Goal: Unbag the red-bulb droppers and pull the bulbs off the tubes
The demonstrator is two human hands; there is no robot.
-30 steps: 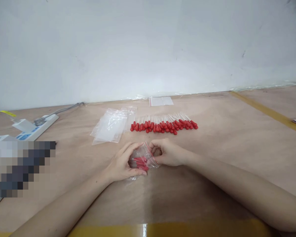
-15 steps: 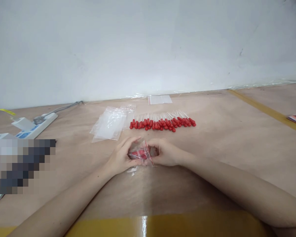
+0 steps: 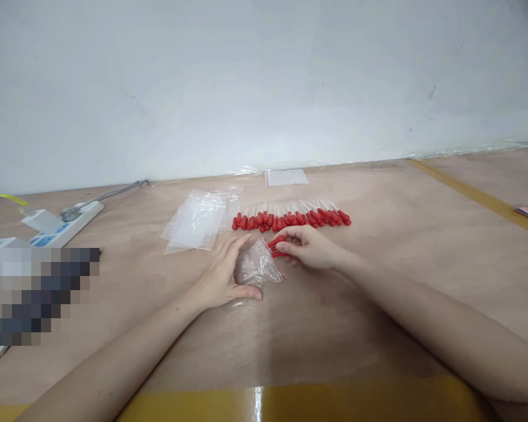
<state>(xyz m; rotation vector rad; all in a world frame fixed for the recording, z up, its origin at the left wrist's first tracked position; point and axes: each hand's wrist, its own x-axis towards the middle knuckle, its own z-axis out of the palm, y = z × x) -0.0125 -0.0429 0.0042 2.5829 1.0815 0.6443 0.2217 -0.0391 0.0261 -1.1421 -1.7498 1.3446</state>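
Note:
A clear zip bag [image 3: 257, 264] with a red seal line lies crumpled in the middle of the table, its mouth facing right. My left hand [image 3: 222, 272] curves loosely around it, thumb below and fingers above. Red-bulbed droppers [image 3: 276, 241] are pinched in my right hand [image 3: 305, 246] at the bag's mouth, bulbs towards my palm. Their other ends reach into the bag; how many there are is hard to tell. Just beyond, a row of droppers [image 3: 290, 220] with red bulbs and clear tubes lies side by side, bulbs towards me.
Flat clear zip bags [image 3: 193, 223] are piled left of the row. Another zip bag [image 3: 286, 177] lies near the wall. A power strip [image 3: 68, 225] with a grey cable is at the left, by a pixelated patch. Yellow tape [image 3: 475, 193] crosses the right side.
My right hand has shifted right and slightly away from me, gripping the red bulbs outside the bag's mouth. The bag's body now looks clear where red showed before. My left hand has spread wider.

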